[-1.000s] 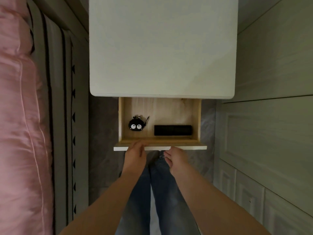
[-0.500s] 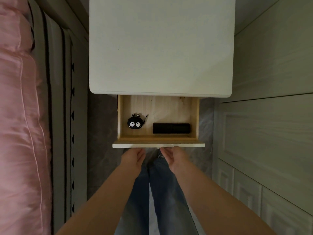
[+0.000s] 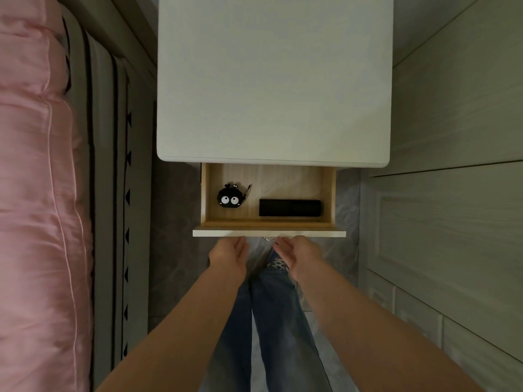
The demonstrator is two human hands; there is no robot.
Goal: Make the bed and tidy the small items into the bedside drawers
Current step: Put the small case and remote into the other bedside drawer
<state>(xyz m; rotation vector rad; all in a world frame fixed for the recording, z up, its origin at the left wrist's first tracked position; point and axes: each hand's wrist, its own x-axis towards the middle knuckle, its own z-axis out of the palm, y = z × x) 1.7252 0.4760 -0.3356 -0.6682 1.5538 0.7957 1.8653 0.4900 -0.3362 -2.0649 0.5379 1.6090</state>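
The white bedside table (image 3: 273, 80) has its wooden drawer (image 3: 268, 232) pulled partly out. Inside lie a small round black case with cartoon eyes (image 3: 229, 197) on the left and a long black box (image 3: 289, 207) on the right. My left hand (image 3: 229, 257) and my right hand (image 3: 298, 257) are flat, fingers together, fingertips against the drawer's white front panel on either side of its small metal pull (image 3: 267, 239). Neither hand holds anything.
The bed with a pink satin quilt (image 3: 36, 207) and a grey striped mattress side (image 3: 110, 193) runs along the left. White panelled cabinet doors (image 3: 452, 222) stand on the right. My legs in blue jeans (image 3: 271, 321) stand on the grey floor below the drawer.
The drawer has slid in a little. My left hand came off the top edge of the panel, and both hands now sit lower against its face.
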